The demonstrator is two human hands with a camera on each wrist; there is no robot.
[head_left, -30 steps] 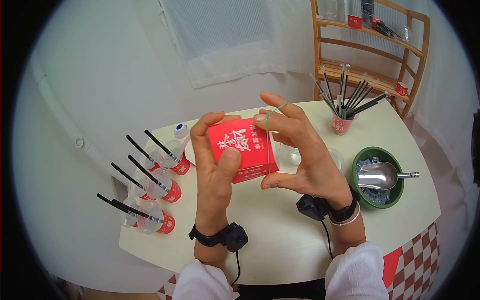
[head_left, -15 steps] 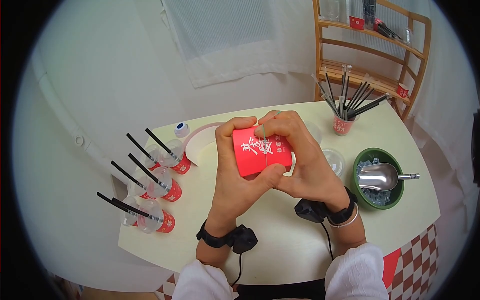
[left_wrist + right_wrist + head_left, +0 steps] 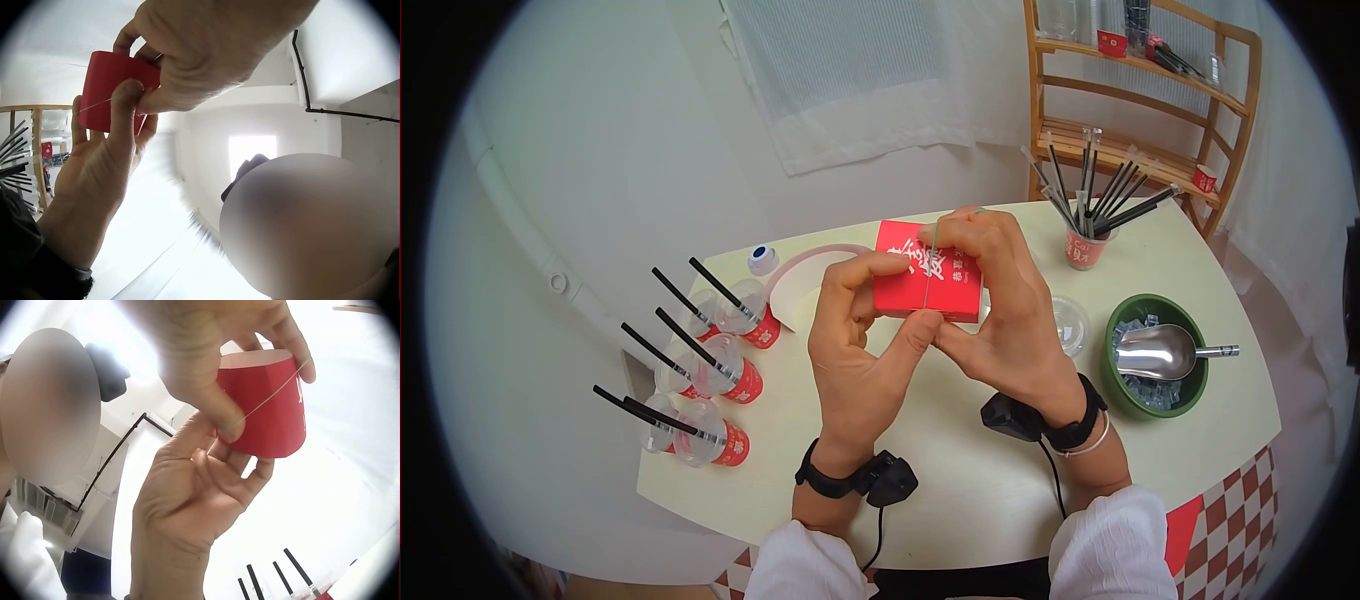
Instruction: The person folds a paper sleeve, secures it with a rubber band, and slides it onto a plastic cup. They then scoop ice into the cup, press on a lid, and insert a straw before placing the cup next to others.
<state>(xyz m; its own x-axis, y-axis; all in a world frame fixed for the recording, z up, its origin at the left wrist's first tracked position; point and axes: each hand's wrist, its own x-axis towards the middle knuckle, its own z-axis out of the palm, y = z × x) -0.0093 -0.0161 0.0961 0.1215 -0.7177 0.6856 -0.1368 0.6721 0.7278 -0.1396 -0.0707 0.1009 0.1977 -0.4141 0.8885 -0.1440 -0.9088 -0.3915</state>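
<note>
Both hands hold red cup sleeves [image 3: 900, 292] with white lettering over the middle of the table. My left hand [image 3: 855, 365] grips their left side, its fingers bent at the face and its thumb at the near edge. With bent fingers and thumb, my right hand [image 3: 1018, 335] holds the right side. A thin rubber band [image 3: 928, 285] crosses the lettered face; in the right wrist view the band [image 3: 275, 394] runs slanting from the right thumb to a fingertip. The left palm [image 3: 200, 506] shows below the sleeves there.
Several lidded cups [image 3: 740, 382] with black straws stand at the left. A white curved piece [image 3: 800, 290] and a blue-capped bottle [image 3: 762, 260] lie behind. At right are a straw cup [image 3: 1084, 250], a clear lid [image 3: 1068, 325] and a green bowl [image 3: 1118, 395] with a metal scoop [image 3: 1155, 352].
The right hand has brought the band, stretched on its fingers beside the sleeves, across their face. Both hands have closed in around the sleeves, and the left fingers have shifted onto the face.
</note>
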